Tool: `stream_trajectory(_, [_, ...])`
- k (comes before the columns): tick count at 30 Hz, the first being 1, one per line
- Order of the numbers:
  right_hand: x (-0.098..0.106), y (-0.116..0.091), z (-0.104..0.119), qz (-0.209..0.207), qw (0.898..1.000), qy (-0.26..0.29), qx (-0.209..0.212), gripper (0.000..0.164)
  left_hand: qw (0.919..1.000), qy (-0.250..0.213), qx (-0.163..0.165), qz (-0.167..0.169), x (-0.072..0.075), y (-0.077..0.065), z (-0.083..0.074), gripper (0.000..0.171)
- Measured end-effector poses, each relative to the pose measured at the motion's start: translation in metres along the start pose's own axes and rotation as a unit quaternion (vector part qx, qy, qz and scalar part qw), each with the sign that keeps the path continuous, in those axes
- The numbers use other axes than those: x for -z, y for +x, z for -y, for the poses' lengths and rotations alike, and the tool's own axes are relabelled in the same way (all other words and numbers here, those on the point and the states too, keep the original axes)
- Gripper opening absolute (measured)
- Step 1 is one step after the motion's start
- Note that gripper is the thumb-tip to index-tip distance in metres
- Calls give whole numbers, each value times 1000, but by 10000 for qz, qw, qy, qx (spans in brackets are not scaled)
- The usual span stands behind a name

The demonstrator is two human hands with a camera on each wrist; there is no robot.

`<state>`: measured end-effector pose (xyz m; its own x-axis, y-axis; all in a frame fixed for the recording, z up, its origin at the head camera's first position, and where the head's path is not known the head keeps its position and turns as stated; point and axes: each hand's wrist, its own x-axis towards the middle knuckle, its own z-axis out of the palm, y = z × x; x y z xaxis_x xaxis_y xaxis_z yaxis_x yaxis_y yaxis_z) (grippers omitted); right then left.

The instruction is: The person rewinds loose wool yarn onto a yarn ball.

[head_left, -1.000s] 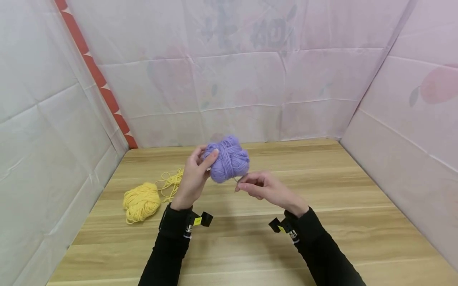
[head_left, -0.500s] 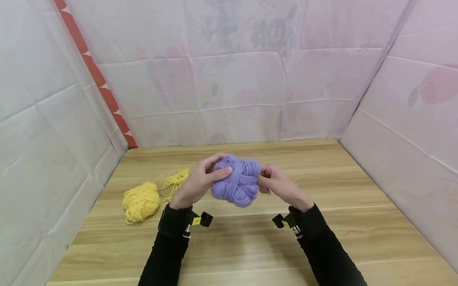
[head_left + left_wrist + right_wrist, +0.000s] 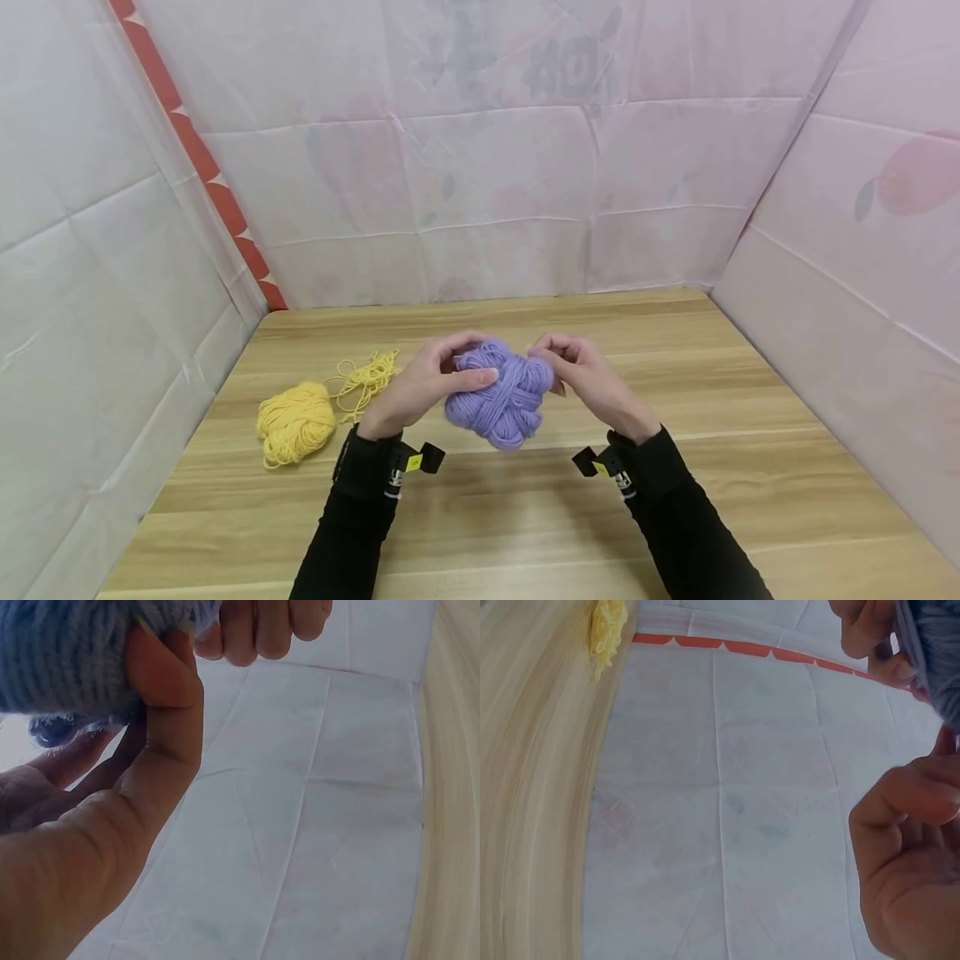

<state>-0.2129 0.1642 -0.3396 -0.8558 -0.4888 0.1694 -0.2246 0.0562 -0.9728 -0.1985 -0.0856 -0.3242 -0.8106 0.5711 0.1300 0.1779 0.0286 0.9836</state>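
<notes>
A skein of purple yarn (image 3: 504, 400) is held up over the table, wound flat with strands crossing its middle. My left hand (image 3: 423, 383) grips its left side, the thumb lying across the front face and the fingers behind. In the left wrist view, the thumb presses into the purple yarn (image 3: 67, 656). My right hand (image 3: 588, 375) is at the skein's upper right edge, thumb and forefinger pinching the yarn there. From the right wrist, the curled fingers of the right hand (image 3: 915, 847) show close below the skein (image 3: 941, 660); their tips are partly cut off.
A ball of yellow yarn (image 3: 297, 423) lies on the wooden table (image 3: 675, 500) at the left. A loose yellow tangle (image 3: 367, 379) spreads beside it, behind the left wrist. Pale printed sheets (image 3: 487, 183) wall in the back and sides.
The purple skein has come lower and nearer, turning its crossed face up. My right hand, earlier pinching a strand below the skein, has moved up to its right edge.
</notes>
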Motion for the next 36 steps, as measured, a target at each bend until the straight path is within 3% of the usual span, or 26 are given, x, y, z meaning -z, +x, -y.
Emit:
stream_trajectory(4, [-2,0,3,57,9997,251,17,40,9991,-109,6,-400,-2,3,2,40])
stream_trajectory(8, [-9,-1,5,168,9993,190,-261,45,9953,-178,-59,-952,-10,10,5,41])
stream_trajectory(11, [-14,0,2,27,9988,117,-473,49,9934,-130,-65,-1141,-18,15,7,43])
stream_trajectory(14, [-9,3,-6,-325,9965,514,-566,52,9910,-24,43,-1340,-22,16,9,48])
stream_trajectory(17, [12,5,-19,-855,9891,979,-695,53,9876,46,181,-1557,-16,13,17,54])
stream_trajectory(18, [23,5,-24,-1047,9860,1073,-730,52,9879,72,58,-1549,-5,20,42,56])
stream_trajectory(20, [48,5,-36,-1395,9801,1119,-859,49,9879,85,-22,-1549,6,19,53,59])
stream_trajectory(22, [77,4,-50,-1681,9752,1021,-1013,49,9880,112,-348,-1500,24,23,77,61])
stream_trajectory(24, [107,3,-65,-1920,9699,779,-1277,46,9860,124,-442,-1602,35,21,81,61])
stream_trajectory(25, [120,2,-72,-2023,9666,630,-1440,47,9840,171,-327,-1743,32,11,61,60])
stream_trajectory(27, [142,-2,-86,-2253,9577,169,-1782,51,9806,254,-193,-1935,35,6,53,58])
stream_trajectory(29, [158,-7,-97,-2393,9461,-349,-2155,57,9758,323,220,-2152,31,-6,29,56])
stream_trajectory(32, [172,-14,-112,-2401,9300,-1077,-2568,71,9693,456,539,-2355,33,-14,18,52])
stream_trajectory(36, [180,-19,-121,-2132,9156,-1595,-3012,81,9575,728,786,-2679,45,-24,16,52])
